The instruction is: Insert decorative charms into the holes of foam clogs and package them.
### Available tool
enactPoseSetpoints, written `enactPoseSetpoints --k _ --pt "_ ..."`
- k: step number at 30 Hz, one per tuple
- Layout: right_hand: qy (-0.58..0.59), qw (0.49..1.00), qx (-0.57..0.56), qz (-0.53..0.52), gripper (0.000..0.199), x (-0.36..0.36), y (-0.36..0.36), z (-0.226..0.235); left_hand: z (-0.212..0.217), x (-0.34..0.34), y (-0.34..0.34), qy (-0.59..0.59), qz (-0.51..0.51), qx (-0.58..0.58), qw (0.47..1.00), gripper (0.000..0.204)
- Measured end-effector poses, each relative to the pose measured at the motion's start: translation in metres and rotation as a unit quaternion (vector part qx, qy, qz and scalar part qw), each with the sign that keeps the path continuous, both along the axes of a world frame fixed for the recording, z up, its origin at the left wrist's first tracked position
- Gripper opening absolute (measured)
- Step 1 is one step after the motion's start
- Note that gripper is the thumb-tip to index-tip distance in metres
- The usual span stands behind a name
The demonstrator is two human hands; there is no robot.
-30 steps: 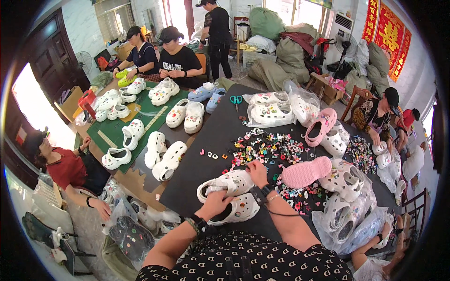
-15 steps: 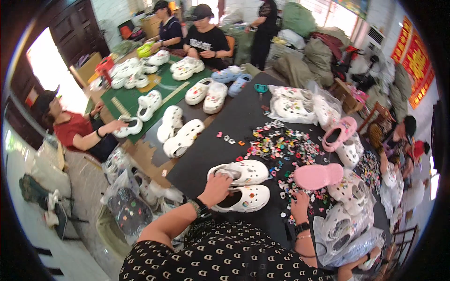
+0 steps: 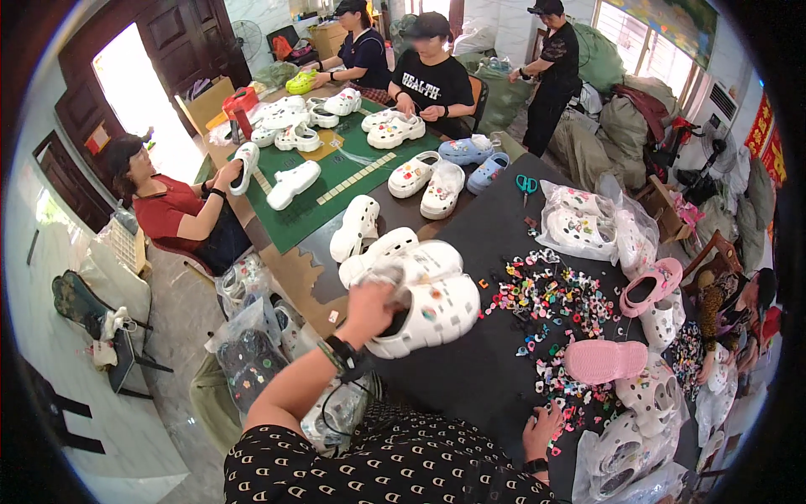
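Note:
My left hand [image 3: 372, 312] grips a pair of white clogs [image 3: 438, 307] by the heel openings, lifted off the black table and slightly blurred. Colourful charms dot the uppers of the pair. Just beyond them stand more white clogs [image 3: 356, 225], partly covered by the held pair. My right hand [image 3: 541, 430] rests at the near side of the table with its fingers apart, beside the loose shoe charms [image 3: 550, 294]. An upturned pink clog [image 3: 606, 360] lies among the charms, sole up.
Bagged white clogs [image 3: 625, 454] crowd the right edge. Teal scissors [image 3: 526, 185] lie at the far side. Across a green mat [image 3: 290, 223] with white clogs, a person in red [image 3: 180, 214] and others work. Sacks [image 3: 604, 134] are piled behind.
My left hand has raised the white clogs from the table and moved them up and left. My right hand has shifted nearer the table's front edge. The view has turned left.

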State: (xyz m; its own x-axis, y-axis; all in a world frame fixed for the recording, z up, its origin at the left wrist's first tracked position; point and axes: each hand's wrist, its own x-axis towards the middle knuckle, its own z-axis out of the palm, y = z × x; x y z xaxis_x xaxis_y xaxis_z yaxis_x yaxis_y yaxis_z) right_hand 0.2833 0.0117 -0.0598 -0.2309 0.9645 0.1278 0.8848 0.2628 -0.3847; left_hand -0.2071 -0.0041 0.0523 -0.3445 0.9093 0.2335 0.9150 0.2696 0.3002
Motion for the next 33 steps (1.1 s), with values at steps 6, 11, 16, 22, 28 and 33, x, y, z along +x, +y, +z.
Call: enactPoseSetpoints --k 6,11,16,22,28,33 --pt "-0.004 1.0 0.016 0.0 0.028 -0.024 0.001 0.007 -0.003 -0.148 0.043 0.027 0.214 0.019 0.976 0.048" --pt "0.005 0.998 -0.009 -0.06 0.028 -0.024 -0.007 0.011 0.015 -0.244 0.106 0.025 0.296 -0.042 0.954 0.047" --pt "0.012 0.998 -0.007 -0.068 0.022 -0.042 0.001 0.011 -0.03 -0.331 0.084 -0.007 0.192 0.035 0.981 0.058" --pt "0.284 0.93 0.014 -0.234 0.014 0.005 0.036 0.014 -0.063 -0.198 0.052 -0.151 0.075 0.073 0.983 0.036" --pt "0.445 0.806 0.09 -0.38 0.045 0.087 0.111 -0.002 -0.039 -0.054 0.017 -0.137 0.034 0.01 0.99 0.026" --pt "0.621 0.69 -0.128 -0.349 0.054 0.083 0.165 0.03 -0.021 -0.018 -0.024 -0.116 0.019 0.043 0.992 0.022"
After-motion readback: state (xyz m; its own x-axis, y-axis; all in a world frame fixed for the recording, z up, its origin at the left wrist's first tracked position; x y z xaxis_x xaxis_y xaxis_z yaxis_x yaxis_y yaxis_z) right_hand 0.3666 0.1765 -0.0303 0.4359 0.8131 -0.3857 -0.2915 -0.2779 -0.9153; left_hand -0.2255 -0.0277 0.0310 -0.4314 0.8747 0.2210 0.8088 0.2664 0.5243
